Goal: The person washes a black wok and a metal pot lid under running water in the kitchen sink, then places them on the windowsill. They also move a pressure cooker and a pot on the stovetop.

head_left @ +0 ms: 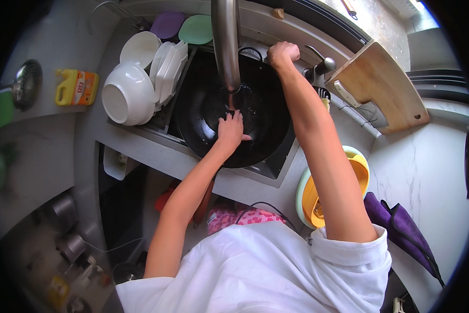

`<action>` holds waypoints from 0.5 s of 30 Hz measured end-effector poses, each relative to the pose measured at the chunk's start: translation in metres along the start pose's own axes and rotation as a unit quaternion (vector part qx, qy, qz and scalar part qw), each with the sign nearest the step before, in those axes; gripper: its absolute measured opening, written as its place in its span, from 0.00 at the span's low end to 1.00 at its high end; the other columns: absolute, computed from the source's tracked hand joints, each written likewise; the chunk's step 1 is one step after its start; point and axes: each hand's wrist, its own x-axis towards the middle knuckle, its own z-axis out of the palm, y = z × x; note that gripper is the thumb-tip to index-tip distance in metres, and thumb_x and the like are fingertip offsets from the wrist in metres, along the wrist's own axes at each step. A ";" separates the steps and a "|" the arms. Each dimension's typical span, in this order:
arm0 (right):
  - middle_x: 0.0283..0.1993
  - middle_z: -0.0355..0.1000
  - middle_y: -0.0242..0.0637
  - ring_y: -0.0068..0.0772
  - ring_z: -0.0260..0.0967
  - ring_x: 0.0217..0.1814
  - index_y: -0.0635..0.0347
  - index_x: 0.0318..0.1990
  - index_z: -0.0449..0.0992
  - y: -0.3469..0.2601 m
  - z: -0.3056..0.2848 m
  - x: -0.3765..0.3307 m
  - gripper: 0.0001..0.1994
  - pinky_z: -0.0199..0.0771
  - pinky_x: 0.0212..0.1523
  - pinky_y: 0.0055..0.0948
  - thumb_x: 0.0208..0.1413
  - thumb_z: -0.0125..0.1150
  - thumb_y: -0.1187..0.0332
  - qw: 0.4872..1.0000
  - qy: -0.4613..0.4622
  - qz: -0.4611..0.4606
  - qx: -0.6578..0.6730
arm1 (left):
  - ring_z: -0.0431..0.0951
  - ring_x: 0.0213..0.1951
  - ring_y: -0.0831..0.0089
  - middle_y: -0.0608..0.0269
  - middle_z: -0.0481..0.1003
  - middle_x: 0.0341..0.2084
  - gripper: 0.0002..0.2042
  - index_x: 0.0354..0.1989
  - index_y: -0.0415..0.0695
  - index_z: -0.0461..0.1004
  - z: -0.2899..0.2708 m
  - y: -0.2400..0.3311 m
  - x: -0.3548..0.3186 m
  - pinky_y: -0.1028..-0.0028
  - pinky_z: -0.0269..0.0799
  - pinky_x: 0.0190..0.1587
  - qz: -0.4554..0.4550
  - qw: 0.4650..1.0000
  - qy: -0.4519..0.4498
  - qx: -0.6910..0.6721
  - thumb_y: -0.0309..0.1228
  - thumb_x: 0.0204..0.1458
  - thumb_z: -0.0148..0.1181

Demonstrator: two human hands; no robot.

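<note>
Head view: I see the black wok (265,117) seated in the sink (287,160) below the faucet (226,44), with the left hand (231,129) inside the wok, fingers spread and no object visible in it; the right hand (283,52) is curled at the wok's far right edge, though I cannot tell whether it grips the rim. A white bowl (132,91) sits left of the wok, and I judge the step in hand as rubbing the wok's inside, so the next move would call for a steadied rim and light fingertip pressure.
</note>
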 end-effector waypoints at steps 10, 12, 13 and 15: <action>0.41 0.82 0.30 0.34 0.81 0.39 0.43 0.39 0.86 0.004 0.013 -0.002 0.12 0.75 0.22 0.43 0.57 0.55 0.58 0.997 0.057 -0.051 0.022 | 0.79 0.36 0.50 0.49 0.79 0.26 0.07 0.29 0.40 0.79 -0.002 -0.053 -0.041 0.56 0.75 0.39 -0.044 0.934 0.184 -0.303 0.30 0.48 0.66; 0.38 0.82 0.27 0.36 0.80 0.36 0.44 0.36 0.86 0.003 0.001 -0.017 0.12 0.71 0.21 0.40 0.57 0.55 0.59 0.997 0.032 -0.050 0.043 | 0.80 0.33 0.48 0.47 0.78 0.25 0.10 0.27 0.40 0.78 -0.023 -0.063 -0.054 0.56 0.75 0.38 -0.073 0.921 0.266 -0.274 0.33 0.48 0.68; 0.41 0.81 0.30 0.38 0.79 0.39 0.46 0.38 0.85 0.012 0.004 -0.011 0.12 0.72 0.25 0.45 0.58 0.54 0.58 0.998 0.024 -0.040 0.033 | 0.79 0.31 0.47 0.47 0.78 0.24 0.14 0.25 0.40 0.77 -0.030 -0.062 -0.051 0.55 0.75 0.36 -0.092 0.920 0.251 -0.285 0.39 0.50 0.69; 0.53 0.74 0.40 0.44 0.72 0.55 0.51 0.51 0.78 -0.011 0.014 -0.036 0.17 0.70 0.43 0.61 0.61 0.52 0.57 0.992 0.123 -0.032 -0.009 | 0.79 0.29 0.46 0.47 0.78 0.22 0.16 0.24 0.41 0.78 -0.041 -0.082 -0.062 0.54 0.74 0.34 -0.123 0.929 0.256 -0.236 0.43 0.51 0.67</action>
